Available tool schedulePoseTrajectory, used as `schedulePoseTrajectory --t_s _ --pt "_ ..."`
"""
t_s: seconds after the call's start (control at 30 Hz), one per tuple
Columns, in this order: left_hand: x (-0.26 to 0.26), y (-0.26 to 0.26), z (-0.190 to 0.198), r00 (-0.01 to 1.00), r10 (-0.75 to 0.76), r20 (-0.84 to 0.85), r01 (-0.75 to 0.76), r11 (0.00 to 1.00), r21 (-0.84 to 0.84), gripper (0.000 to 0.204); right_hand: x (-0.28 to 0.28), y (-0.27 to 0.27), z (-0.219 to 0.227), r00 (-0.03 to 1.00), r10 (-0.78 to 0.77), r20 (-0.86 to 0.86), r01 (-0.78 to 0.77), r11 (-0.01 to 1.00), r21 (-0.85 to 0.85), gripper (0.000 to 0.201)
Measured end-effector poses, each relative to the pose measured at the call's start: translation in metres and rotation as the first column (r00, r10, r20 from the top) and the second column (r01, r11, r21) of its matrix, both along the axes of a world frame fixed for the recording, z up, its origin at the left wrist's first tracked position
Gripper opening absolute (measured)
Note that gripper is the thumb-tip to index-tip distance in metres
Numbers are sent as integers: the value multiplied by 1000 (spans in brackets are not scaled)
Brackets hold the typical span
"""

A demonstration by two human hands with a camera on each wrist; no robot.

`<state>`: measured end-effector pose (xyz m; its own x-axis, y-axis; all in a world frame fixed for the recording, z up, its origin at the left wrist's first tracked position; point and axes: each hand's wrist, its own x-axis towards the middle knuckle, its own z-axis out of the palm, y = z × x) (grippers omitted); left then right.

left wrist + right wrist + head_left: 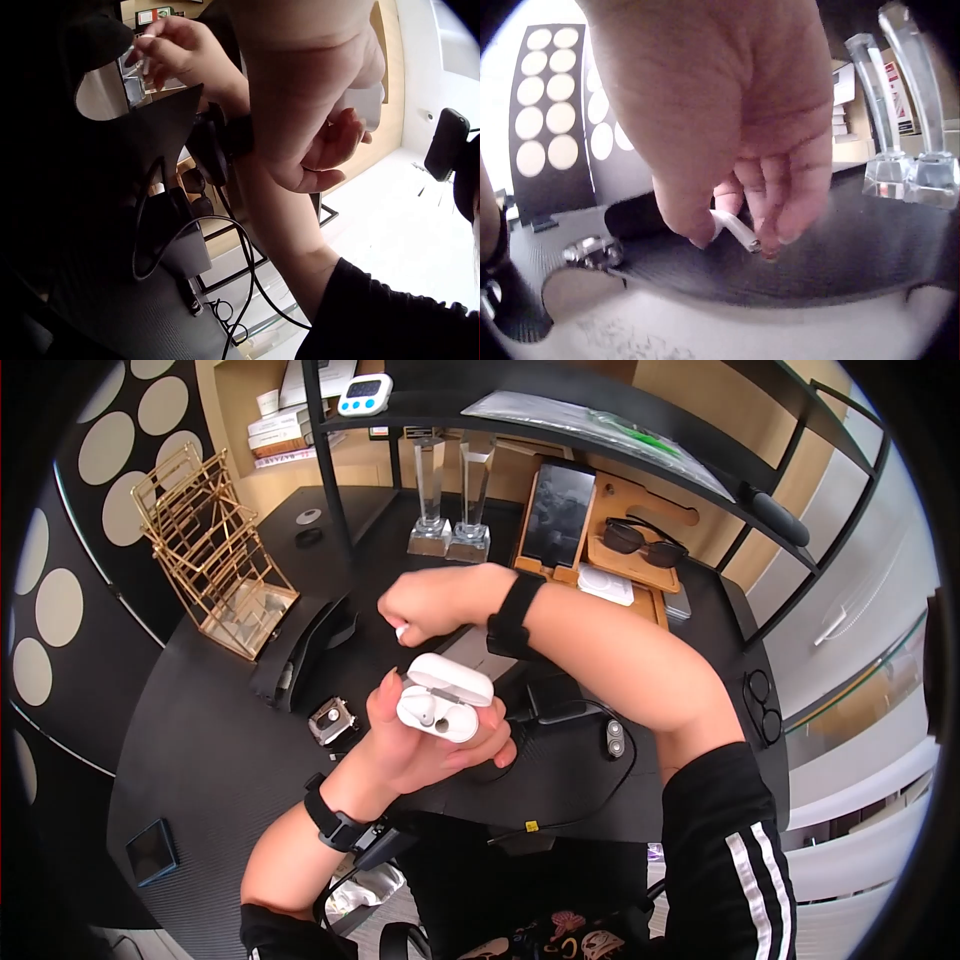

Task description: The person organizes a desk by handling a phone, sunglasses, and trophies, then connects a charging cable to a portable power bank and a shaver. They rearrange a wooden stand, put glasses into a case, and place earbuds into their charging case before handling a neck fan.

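Note:
My left hand (400,755) holds up a white earbud case (452,679) over the desk, fingers curled round its underside and thumb at its side. The lid is raised. One earbud (421,709) sits in the left slot, while the right slot shows as a dark hole. Above and a little left of the case, my right hand (430,605) pinches a second white earbud (737,230) between thumb and fingers. Its stem points down toward the fingertips in the right wrist view. In the left wrist view, the palm hides most of the case (365,105).
A square watch (332,721) lies left of the case, near a black curved object (298,658) and a gold wire rack (215,550). Two crystal trophies (430,495) stand behind. A wooden stand (630,510) bears a phone and sunglasses. A black cable (590,815) crosses the desk.

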<state>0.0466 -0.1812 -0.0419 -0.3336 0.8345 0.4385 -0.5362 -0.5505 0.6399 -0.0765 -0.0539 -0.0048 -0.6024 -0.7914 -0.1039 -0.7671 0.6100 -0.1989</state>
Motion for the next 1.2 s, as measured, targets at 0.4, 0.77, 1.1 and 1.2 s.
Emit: schedulePoseTrajectory --t_s 0.4,0.77,1.1,1.2 --pt "5 4 0 978 182 -99 -201 947 -251 75 158 76 63 902 -161 401 421 111 -900 16" --pt "11 13 -16 975 169 -144 -215 879 -426 77 167 85 34 861 -102 499 504 316 -804 20" --pt "14 16 -15 919 373 -125 -392 843 -369 68 166 94 35 858 -183 480 508 446 -737 23" --pt "14 17 -14 912 384 -142 -409 838 -362 68 167 95 38 882 -233 410 471 473 -745 22"
